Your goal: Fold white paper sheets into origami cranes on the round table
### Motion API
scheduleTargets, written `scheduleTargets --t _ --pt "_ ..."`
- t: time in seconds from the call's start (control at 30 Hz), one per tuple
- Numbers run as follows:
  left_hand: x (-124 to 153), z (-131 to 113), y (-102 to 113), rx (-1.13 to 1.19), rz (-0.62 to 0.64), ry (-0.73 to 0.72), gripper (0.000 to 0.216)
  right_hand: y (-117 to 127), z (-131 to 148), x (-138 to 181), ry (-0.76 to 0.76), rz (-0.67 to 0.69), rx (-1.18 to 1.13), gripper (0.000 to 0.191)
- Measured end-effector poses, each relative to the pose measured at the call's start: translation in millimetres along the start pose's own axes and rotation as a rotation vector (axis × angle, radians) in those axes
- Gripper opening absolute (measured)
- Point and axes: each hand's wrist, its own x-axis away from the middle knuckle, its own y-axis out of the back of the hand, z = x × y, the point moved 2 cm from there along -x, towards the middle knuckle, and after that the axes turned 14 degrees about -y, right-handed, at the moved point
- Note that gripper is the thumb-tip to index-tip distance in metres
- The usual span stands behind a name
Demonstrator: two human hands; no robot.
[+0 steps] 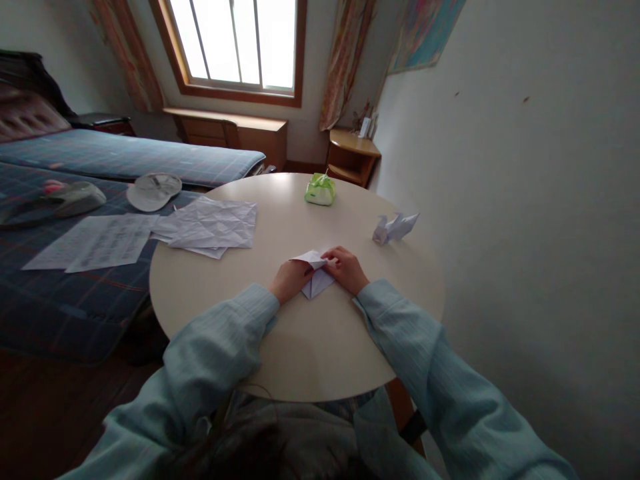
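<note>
A partly folded white paper (316, 280) lies on the round beige table (310, 347), near its middle. My left hand (289, 278) rests on the paper's left side with fingers curled over a raised flap. My right hand (346, 265) presses on the paper's right upper edge, its fingers bent and pinching the fold. Both hands touch the same sheet. Light blue sleeves cover both arms.
A finished white paper figure (394, 227) stands at the table's right. A green tissue pack (320, 190) sits at the far edge. Creased sheets (213, 225) lie at the table's left. A bed (75, 220) with papers and a cap (153, 190) is to the left.
</note>
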Motion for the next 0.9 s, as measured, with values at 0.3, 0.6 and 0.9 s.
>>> scheduleTargets --t 0.3,0.6,0.9 --pt "-0.2 -4.3 4.7 -0.026 0.006 -0.025 0.027 0.9 -1.4 0.2 0.006 0.025 -0.021 0.005" --pt "0.0 -4.9 4.8 -0.055 0.006 -0.017 0.025 1.3 -1.5 -0.8 -0.021 0.025 0.015 0.006" --pt "-0.7 -4.7 4.4 -0.079 0.031 0.017 0.025 2.4 0.6 0.3 0.007 0.039 0.045 0.007"
